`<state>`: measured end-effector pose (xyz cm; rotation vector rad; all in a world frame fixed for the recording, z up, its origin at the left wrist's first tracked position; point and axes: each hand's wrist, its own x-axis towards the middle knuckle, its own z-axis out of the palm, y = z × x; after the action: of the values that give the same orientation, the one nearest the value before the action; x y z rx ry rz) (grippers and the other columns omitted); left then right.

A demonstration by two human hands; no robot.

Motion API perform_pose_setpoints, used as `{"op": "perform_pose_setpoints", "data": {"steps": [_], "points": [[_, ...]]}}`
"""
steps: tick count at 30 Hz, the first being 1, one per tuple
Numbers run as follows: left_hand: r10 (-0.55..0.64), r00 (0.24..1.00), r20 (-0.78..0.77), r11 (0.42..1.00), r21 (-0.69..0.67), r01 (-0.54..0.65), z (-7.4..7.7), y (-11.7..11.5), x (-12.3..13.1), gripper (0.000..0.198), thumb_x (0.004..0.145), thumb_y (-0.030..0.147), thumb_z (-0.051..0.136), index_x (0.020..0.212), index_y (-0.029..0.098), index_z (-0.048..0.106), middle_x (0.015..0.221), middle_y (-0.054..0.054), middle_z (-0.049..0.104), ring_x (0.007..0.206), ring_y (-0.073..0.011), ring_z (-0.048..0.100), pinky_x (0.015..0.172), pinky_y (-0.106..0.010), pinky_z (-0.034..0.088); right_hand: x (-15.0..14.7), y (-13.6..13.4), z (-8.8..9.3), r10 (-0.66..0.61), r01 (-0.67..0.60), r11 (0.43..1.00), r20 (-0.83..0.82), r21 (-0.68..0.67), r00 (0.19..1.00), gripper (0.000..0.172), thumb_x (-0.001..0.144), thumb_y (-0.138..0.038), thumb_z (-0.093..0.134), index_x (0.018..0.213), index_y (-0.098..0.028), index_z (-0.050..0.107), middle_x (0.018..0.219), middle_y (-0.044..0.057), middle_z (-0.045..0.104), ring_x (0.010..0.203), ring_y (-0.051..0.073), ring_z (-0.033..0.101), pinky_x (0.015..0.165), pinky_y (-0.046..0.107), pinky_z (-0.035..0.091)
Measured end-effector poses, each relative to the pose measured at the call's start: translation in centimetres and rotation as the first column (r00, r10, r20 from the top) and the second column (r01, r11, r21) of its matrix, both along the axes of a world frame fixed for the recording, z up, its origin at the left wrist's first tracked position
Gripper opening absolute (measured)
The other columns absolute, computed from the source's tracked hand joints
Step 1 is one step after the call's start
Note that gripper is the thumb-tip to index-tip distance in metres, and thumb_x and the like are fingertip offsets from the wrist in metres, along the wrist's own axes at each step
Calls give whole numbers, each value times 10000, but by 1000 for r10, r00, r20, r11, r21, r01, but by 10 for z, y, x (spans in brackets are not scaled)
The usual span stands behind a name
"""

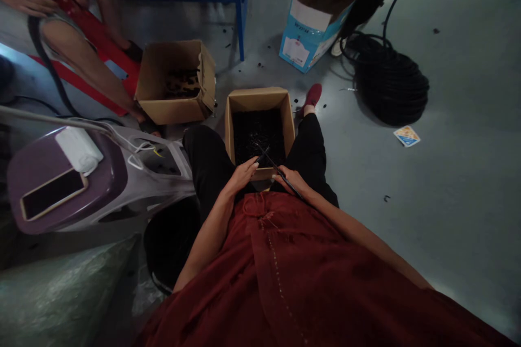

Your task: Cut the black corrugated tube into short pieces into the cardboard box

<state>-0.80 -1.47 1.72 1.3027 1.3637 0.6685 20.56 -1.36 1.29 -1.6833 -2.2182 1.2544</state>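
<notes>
Low in front of my red top, both hands meet at the near rim of an open cardboard box [230,124]. Small black pieces [258,124] fill much of it. My left hand [243,174] is closed on a short, thin dark piece [264,155] that points up to the right; its kind is too small to make out. Closed too, my right hand [291,178] grips a long, thin black strip [290,184]. This strip runs from over the box back along my right wrist and crosses the dark piece between the hands.
A second cardboard box [163,111] stands ahead left, near a person's legs. A blue box [305,43] is before another person. At right lie a black cable coil [391,84] and a small packet [407,136]. A purple stool [109,165] bears a phone [52,193].
</notes>
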Motion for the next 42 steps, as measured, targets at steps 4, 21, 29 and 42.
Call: {"op": "perform_pose_setpoints", "data": {"steps": [4,21,29,42], "points": [[-27,998,53,998,-56,29,-1,0,0,586,903,476,414,1351,111,512,629,26,431,566,-87,366,547,-208,332,-1,0,-1,-16,16,1000,24,3,1000,220,905,-374,490,1014,-211,588,923,73,701,856,228,664,706,262,431],[14,999,-48,1000,-8,-15,-2,0,6,418,853,388,520,1155,122,633,829,-51,657,791,-156,582,695,-253,447,-10,17,-2,-484,351,865,-414,-359,771,327,747,-502,585,895,-240,458,643,-49,538,491,115,497,484,255,440],[-119,991,-61,992,-46,117,0,-3,8,375,812,408,557,1073,147,620,1001,-35,676,931,-173,599,829,-266,449,-28,30,-3,-566,334,816,-533,-472,629,451,655,-426,674,989,-228,445,604,-80,543,530,121,550,520,247,450],[-158,941,-299,987,-72,143,16,-9,9,310,855,333,515,1085,154,621,955,-67,698,867,-182,633,762,-272,455,-27,31,-8,-608,398,793,-561,-461,562,412,617,-312,670,961,-229,459,629,-92,530,495,97,527,520,248,442]]}}
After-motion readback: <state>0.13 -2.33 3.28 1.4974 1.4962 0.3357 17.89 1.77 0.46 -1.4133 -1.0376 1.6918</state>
